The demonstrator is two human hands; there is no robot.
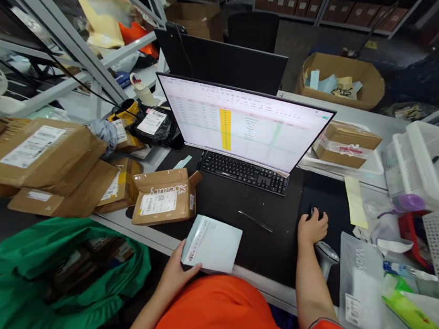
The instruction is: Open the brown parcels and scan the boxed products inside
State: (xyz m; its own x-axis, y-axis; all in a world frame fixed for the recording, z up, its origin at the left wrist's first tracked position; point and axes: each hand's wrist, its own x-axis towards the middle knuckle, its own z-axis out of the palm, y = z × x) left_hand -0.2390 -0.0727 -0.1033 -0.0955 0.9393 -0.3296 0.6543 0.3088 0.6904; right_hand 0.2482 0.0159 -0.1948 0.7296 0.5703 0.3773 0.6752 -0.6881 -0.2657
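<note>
- Left hand (pixel 180 272), the nearer, clamped on the near-left corner of a flat pale-blue rectangular box (pixel 216 243) at the tabletop's (pixel 264 290) front edge; the box extends rightward and away, long axis unclear.
- Right hand (pixel 312 230) curled around a black computer mouse (pixel 313 210).
- Green fabric sack (pixel 4 280): brown parcels (pixel 124 251) inside.
- Brown cardboard carton (pixel 343 66): pale packets (pixel 327 84) inside.

One mouse (pixel 311 210), one keyboard (pixel 242 172), one barcode scanner (pixel 327 252)

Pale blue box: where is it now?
Low in the middle of the head view, the pale blue box is at the black desk mat's near edge, its near-left corner in the left hand, right of the brown carton.
</note>
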